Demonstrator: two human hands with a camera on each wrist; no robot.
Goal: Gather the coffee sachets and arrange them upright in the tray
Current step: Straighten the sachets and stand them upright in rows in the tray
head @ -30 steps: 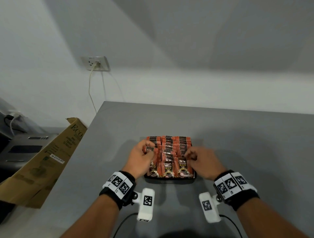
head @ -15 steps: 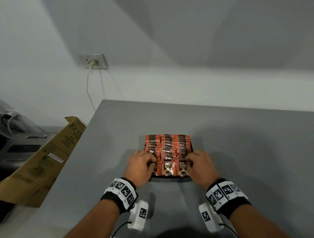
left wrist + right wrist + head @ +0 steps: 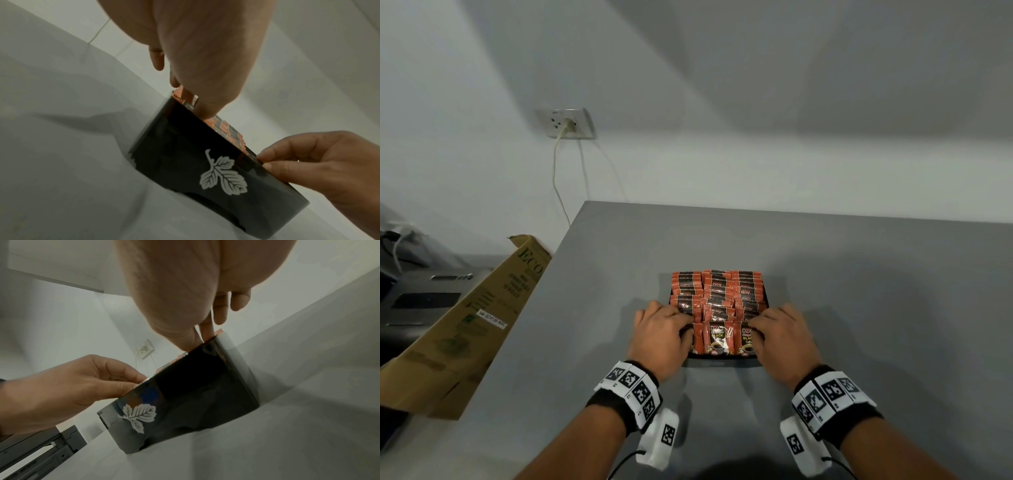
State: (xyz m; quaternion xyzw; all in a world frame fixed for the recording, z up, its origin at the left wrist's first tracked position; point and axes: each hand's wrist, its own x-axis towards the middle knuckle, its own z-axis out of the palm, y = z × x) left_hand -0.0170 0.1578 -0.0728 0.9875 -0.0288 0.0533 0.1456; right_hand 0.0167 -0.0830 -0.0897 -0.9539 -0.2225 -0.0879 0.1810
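Note:
A black tray (image 3: pixel 722 358) with a white leaf print (image 3: pixel 223 175) stands on the grey table, packed with several upright orange coffee sachets (image 3: pixel 717 298) in three rows. My left hand (image 3: pixel 686 330) is at the tray's near left corner, thumb and curled fingers pinching a front-row sachet (image 3: pixel 185 97). My right hand (image 3: pixel 755 330) is at the near right corner and pinches a front-row sachet top at the rim (image 3: pixel 260 160). In the right wrist view the tray wall (image 3: pixel 195 386) hides most sachets, and the left hand (image 3: pixel 141 381) pinches at the rim.
The grey table (image 3: pixel 859 291) runs far and right of the tray. A flattened cardboard box (image 3: pixel 465 329) leans off its left edge beside a grey machine (image 3: pixel 421 298). A wall socket (image 3: pixel 566 123) with a hanging cable is behind.
Both hands have drawn back toward me from the middle rows to the tray's near corners and now sit lower on the front-row sachets.

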